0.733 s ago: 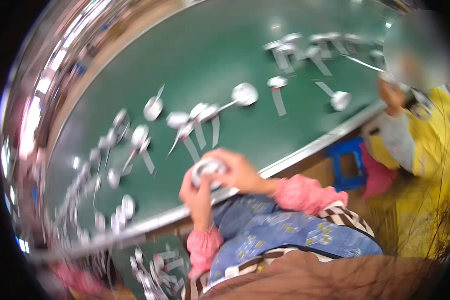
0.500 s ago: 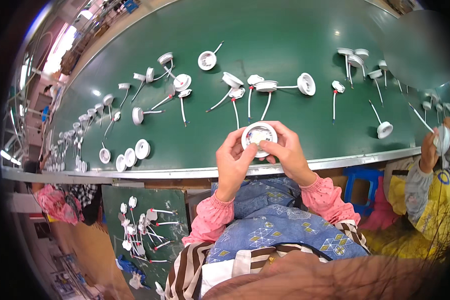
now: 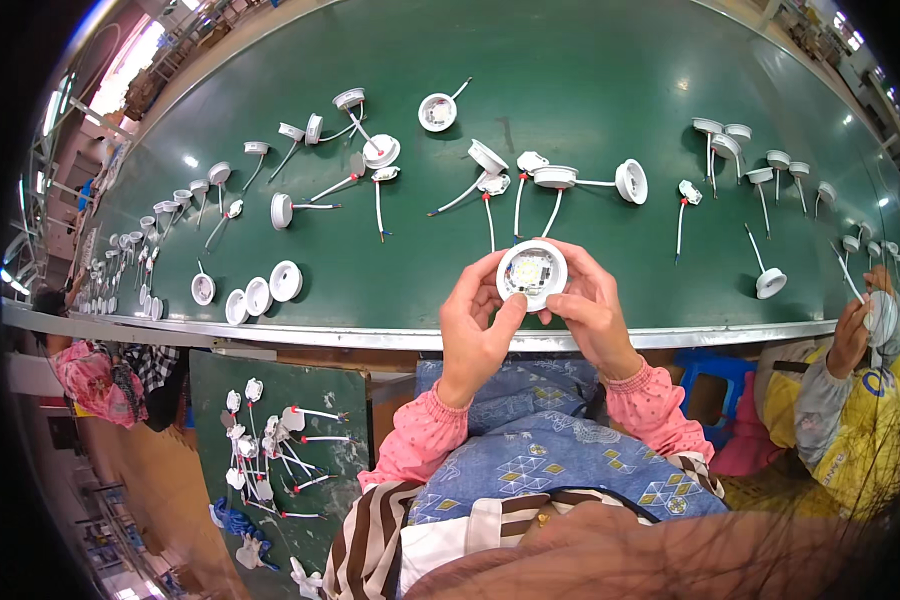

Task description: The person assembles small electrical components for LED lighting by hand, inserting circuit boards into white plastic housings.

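Observation:
Between my two hands is a round white LED downlight housing (image 3: 532, 287), its open face turned up, with a circuit board and a yellowish LED patch showing inside. My left hand (image 3: 480, 325) closes on its left side, the thumb on the lower rim. My right hand (image 3: 592, 310) grips the right side, its thumb also at the lower rim. Both hands hover over the near edge of the green table. Just beyond them lie a white housing with a cable (image 3: 555, 177) and a small white module with a red-banded wire (image 3: 493, 185).
Many wired housings lie across the green table (image 3: 590, 90). Three white rings (image 3: 258, 296) stand left of my hands. A smaller green board (image 3: 315, 400) at lower left carries several wired modules (image 3: 267, 440). At right, a co-worker's hand (image 3: 850, 335) holds a white part near a blue stool (image 3: 715, 385).
My thumbs have moved from inside the housing to its lower rim, uncovering the board. The housing sits slightly farther right in view. The view itself has shifted a little.

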Demonstrator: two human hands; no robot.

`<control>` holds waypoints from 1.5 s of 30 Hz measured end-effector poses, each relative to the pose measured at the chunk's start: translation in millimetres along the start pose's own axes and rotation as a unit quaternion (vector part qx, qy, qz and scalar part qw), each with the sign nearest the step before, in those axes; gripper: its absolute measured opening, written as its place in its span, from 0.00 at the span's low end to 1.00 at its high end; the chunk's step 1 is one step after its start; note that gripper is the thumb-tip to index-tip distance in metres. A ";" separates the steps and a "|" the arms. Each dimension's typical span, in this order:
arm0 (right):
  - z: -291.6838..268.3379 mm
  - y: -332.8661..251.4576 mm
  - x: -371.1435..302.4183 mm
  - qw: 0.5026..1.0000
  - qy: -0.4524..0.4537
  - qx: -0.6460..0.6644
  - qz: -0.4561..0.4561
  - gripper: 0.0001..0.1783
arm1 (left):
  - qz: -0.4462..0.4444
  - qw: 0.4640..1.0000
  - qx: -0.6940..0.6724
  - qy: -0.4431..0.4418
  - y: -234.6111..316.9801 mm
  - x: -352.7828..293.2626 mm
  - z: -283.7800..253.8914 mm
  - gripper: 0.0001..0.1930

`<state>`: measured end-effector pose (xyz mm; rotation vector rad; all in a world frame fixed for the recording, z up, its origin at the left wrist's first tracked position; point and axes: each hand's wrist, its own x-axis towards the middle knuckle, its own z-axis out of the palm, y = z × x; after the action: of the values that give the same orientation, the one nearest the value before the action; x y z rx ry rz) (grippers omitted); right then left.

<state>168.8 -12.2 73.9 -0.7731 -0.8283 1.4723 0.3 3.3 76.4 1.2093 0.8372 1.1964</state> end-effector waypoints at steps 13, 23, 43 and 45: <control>2.0 4.7 0.4 1.000 0.006 -0.007 0.001 0.32 | -0.023 0.998 -0.048 0.014 -3.6 -0.1 -4.6 0.24; 3.6 8.6 2.8 1.000 0.011 0.008 0.008 0.31 | -0.002 1.000 -0.014 0.021 -3.5 -1.9 -6.4 0.24; 12.5 14.9 6.7 0.999 0.011 -0.032 -0.029 0.30 | -0.013 0.999 -0.034 0.038 -6.8 -5.1 -14.7 0.25; 16.1 15.8 8.1 0.999 0.013 -0.038 -0.025 0.30 | -0.012 0.998 -0.040 0.042 -7.4 -4.7 -17.7 0.25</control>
<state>146.3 -5.4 68.8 -0.8221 -0.8820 1.3893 -15.9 3.3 65.0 1.0887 0.8559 1.2557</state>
